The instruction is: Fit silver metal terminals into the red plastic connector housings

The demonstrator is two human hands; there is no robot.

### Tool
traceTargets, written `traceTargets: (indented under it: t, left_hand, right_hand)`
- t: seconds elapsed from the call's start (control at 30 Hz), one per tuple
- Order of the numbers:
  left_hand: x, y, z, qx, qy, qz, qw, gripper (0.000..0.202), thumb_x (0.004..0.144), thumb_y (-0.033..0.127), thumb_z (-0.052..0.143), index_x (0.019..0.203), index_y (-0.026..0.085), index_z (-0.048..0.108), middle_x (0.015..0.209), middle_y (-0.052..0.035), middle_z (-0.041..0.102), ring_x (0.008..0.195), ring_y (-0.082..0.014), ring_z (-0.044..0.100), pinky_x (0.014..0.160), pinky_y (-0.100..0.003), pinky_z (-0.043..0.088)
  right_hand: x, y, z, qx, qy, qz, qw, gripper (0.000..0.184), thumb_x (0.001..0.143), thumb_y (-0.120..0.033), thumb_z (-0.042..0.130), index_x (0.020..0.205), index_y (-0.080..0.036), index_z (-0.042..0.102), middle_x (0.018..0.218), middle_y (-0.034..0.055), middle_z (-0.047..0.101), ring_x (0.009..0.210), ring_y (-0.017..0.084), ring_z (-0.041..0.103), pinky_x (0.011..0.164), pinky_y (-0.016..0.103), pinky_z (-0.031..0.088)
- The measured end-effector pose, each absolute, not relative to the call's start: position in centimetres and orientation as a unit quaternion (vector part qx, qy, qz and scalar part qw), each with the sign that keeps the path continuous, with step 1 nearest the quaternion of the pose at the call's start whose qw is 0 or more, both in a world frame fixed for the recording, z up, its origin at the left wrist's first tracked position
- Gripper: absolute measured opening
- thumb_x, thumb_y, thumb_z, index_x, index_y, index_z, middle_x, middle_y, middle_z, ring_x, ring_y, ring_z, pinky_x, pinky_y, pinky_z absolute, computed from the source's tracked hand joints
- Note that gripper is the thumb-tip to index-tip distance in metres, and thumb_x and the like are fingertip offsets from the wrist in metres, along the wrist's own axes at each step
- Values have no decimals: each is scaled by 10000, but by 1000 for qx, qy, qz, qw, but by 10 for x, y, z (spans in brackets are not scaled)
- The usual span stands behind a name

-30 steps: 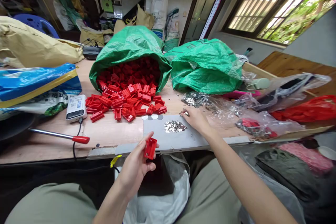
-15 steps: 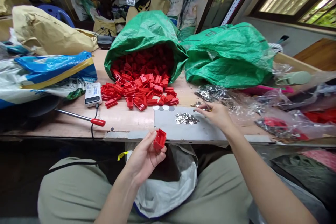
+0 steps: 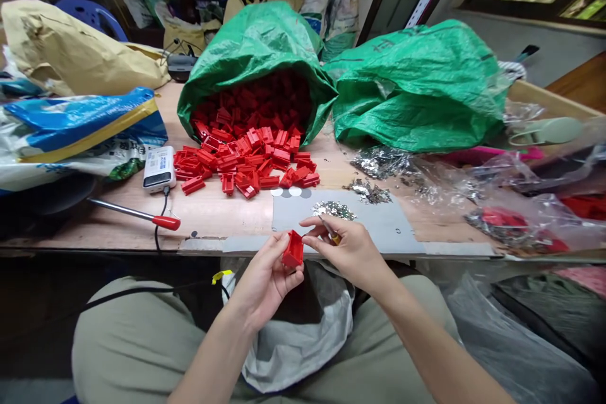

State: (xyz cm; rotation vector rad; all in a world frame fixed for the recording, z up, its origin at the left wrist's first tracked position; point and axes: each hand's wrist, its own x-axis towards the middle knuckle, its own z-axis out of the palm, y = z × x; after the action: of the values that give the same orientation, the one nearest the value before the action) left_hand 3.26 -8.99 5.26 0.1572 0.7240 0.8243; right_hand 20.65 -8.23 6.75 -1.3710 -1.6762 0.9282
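Observation:
My left hand is closed around a small red plastic box, its hollow side facing up and toward me. Close against the box's right side is my right hand, fingers pinched together. A thin metal tool with a yellow part is tucked in that hand, its tip pointing up and left. Something tiny may sit at the right fingertips, too small to make out. Just beyond lies a pile of small shiny metal pieces on a grey sheet, with a second metal pile behind it.
An open green sack spills many red plastic boxes onto the table. Another green sack lies to its right. A white power bank and a red-handled rod are on the left. Below the table edge hangs a white bag.
My right hand has come from the far metal pile down and left to the red box. My left hand still holds the box at nearly the same place. The view has shifted slightly.

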Motion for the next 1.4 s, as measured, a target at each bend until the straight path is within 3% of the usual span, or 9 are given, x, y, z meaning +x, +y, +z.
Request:
traceTargets:
  t: [0.17, 0.27, 0.4, 0.5, 0.67, 0.77, 0.87, 1.23, 1.4]
  left_hand:
    - [51, -82, 60, 117, 366, 383, 840, 157, 892, 284, 659, 998, 191, 589, 789, 11, 614, 555, -51, 584, 544, -156, 552]
    - [68, -76, 65, 154, 372, 369, 838, 187, 887, 314, 665, 1013, 191, 601, 780, 20, 588, 520, -35, 548, 502, -137, 511]
    - [89, -69, 72, 190, 359, 338, 849, 213, 880, 327, 672, 1022, 175, 629, 814, 8, 585, 520, -26, 516, 473, -126, 464]
    - [100, -65, 75, 193, 348, 328, 857, 217, 882, 327, 667, 1033, 172, 647, 796, 8, 572, 519, -25, 487, 446, -115, 426]
    - [103, -66, 78, 195, 333, 303, 871, 215, 887, 321, 660, 1049, 179, 656, 870, -25, 613, 533, -28, 479, 453, -124, 424]
    - [91, -73, 78, 212, 339, 310, 862, 246, 853, 330, 702, 1039, 171, 677, 823, -16, 588, 540, -40, 474, 454, -142, 440]
    - [69, -81, 75, 241, 338, 319, 852, 277, 827, 353, 729, 1035, 172, 697, 811, -20, 581, 565, -59, 484, 477, -172, 478]
    - [-20, -75, 52, 299, 301, 192, 885, 354, 832, 413, 716, 1092, 175, 744, 816, -54, 604, 584, -67, 492, 494, -170, 457]
    - [-37, -68, 46, 333, 305, 141, 881, 464, 859, 466, 667, 1198, 153, 710, 793, -62, 619, 563, -67, 486, 487, -178, 470]
  right_hand:
    - [224, -73, 68, -522, -687, 335, 379, 200, 880, -227, 639, 1068, -204, 703, 923, 38, 704, 770, 148, 632, 679, 249, 475]
    - [239, -66, 72, -535, -647, 398, 369, 232, 840, -255, 686, 1062, -189, 685, 827, 25, 671, 736, 136, 601, 635, 236, 452]
    - [263, -63, 70, -501, -429, 678, 325, 447, 712, -438, 817, 939, -190, 523, 671, -69, 486, 471, 39, 342, 392, 163, 210]
    - [281, -70, 67, -462, -311, 769, 314, 552, 687, -519, 833, 898, -207, 430, 611, -102, 390, 441, 18, 195, 391, 144, 75]
    - [289, -85, 71, -510, -412, 664, 359, 485, 782, -598, 716, 896, -145, 584, 526, -74, 385, 442, 50, 261, 403, 179, 166]
    - [272, -92, 78, -549, -545, 512, 373, 349, 865, -485, 655, 807, -143, 616, 635, -10, 497, 554, 92, 408, 503, 219, 326]
    - [246, -103, 80, -565, -632, 371, 379, 278, 944, -364, 559, 757, -160, 583, 702, 15, 547, 655, 120, 468, 611, 242, 378]
    - [179, -102, 73, -513, -400, 710, 271, 321, 748, -384, 788, 831, -131, 609, 534, -65, 463, 414, 41, 341, 370, 169, 229]
    - [163, -100, 66, -474, -300, 776, 287, 397, 660, -368, 860, 765, -125, 565, 512, -72, 451, 370, 11, 287, 329, 149, 192]
